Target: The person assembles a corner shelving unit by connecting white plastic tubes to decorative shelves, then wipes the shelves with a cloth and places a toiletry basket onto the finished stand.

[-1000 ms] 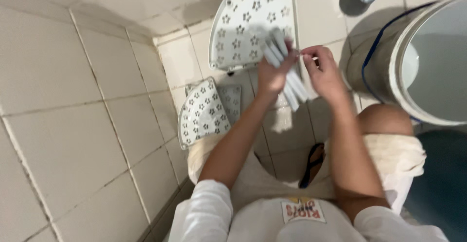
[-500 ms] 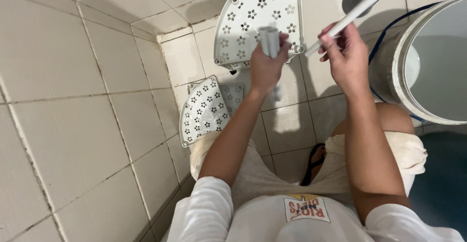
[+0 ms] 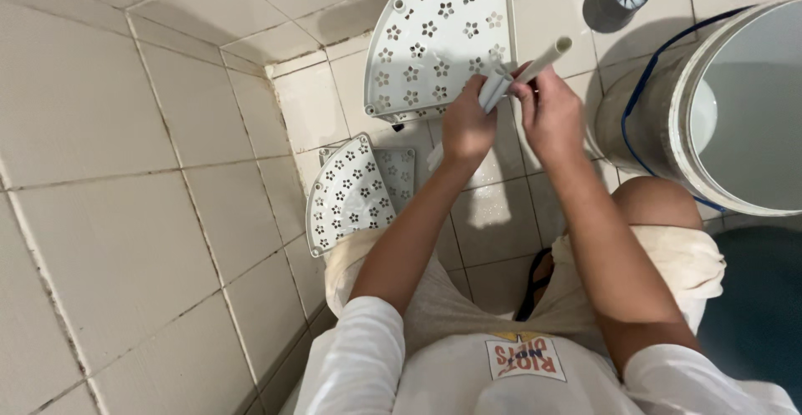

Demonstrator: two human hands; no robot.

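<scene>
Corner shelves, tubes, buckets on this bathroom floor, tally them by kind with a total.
White quarter-round shelf trays with flower cut-outs: 2, large, small
White tubes in clear view: 2, left hand holds one, right hand the other
White bucket: 1
Total: 5

The right hand (image 3: 551,118) has dropped from its raised spot and come in beside the left hand (image 3: 468,127), bringing its white tube (image 3: 543,58) against the bundle of tubes (image 3: 493,91) held there.
</scene>
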